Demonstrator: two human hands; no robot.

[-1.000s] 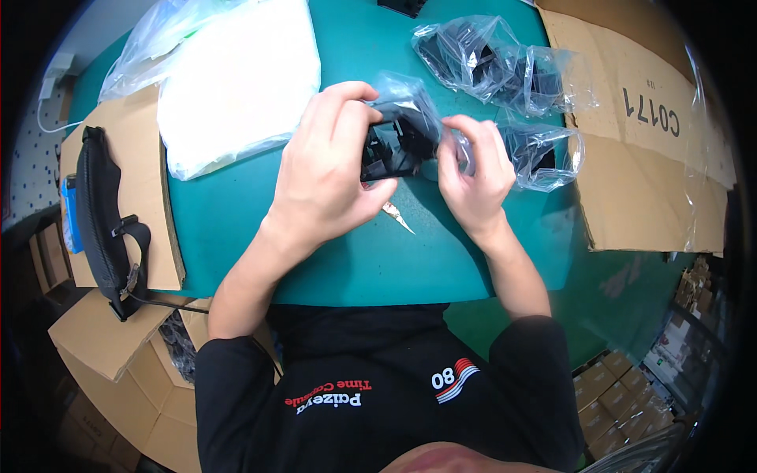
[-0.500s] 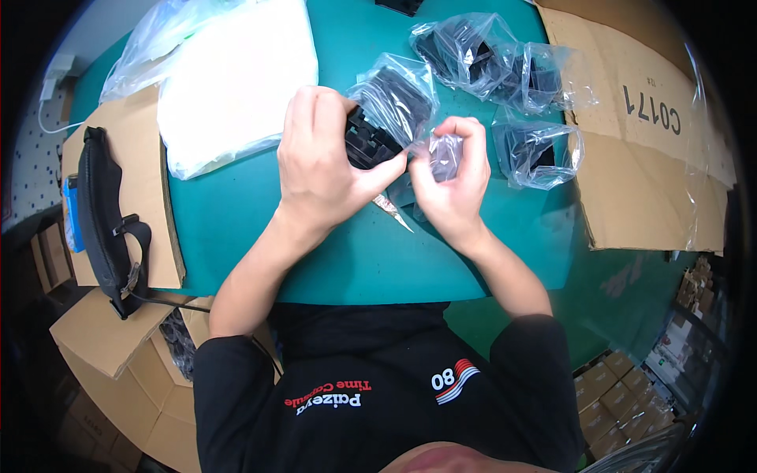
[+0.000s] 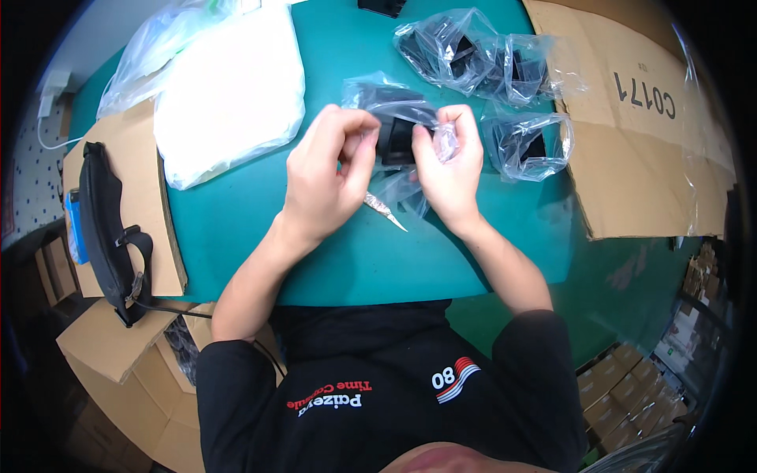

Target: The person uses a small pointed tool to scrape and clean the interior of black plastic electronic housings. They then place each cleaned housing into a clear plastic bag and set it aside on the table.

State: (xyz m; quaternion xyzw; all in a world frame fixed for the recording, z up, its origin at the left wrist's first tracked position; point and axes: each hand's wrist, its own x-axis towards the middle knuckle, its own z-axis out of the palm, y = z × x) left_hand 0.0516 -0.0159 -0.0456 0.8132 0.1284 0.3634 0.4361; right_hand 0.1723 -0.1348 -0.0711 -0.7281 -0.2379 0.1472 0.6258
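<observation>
Between my hands is a black plastic part (image 3: 400, 143) with a squarish recess, partly covered by a clear plastic bag (image 3: 386, 93). My right hand (image 3: 451, 169) is closed on a gathered bunch of the bag at the part's right side, its thumb against the part. At the part's left edge, my left hand (image 3: 327, 177) pinches thumb and fingers together; what is between the fingertips is hidden. Below the part, a loose piece of clear film (image 3: 402, 191) hangs or lies over the table. A slim pointed item with a mottled surface (image 3: 385, 211) lies beside it.
Several bagged black parts (image 3: 516, 71) lie at the far right of the green table (image 3: 355, 268), beside a flattened cardboard box (image 3: 631, 158). White plastic bags (image 3: 233, 102) rest at the far left. A black strapped pouch (image 3: 106, 225) lies on cardboard; an open carton (image 3: 150, 378) stands below.
The black part has turned from its ribbed side to its recessed side. My left hand has gone from wrapping round it to a pinch at its edge. My right hand keeps the bag.
</observation>
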